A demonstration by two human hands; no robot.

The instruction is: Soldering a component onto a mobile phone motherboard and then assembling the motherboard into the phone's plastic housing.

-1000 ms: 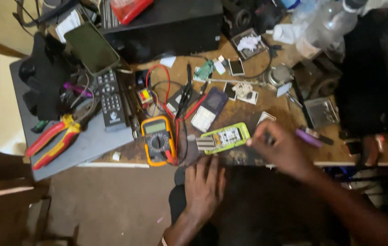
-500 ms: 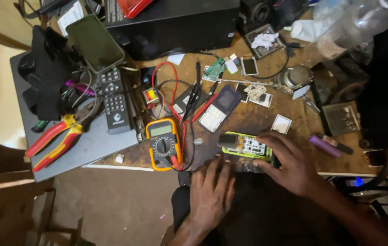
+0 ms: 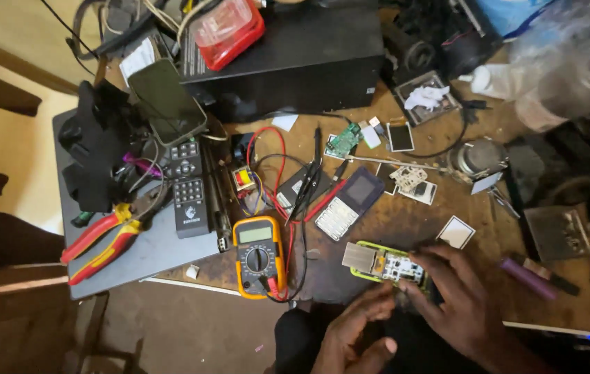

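I pinch the opened green phone board (image 3: 386,264) at the bench's (image 3: 406,225) near edge with my right hand (image 3: 462,299), steadying it; my left hand (image 3: 351,331), fingers loose, touches its lower edge beside the yellow multimeter (image 3: 259,255).

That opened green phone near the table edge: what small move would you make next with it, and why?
Probably settle the left hand onto the opened green phone to steady it. The right hand already rests on its right end, the left fingertips only reach its lower edge, and it lies close to the table edge.
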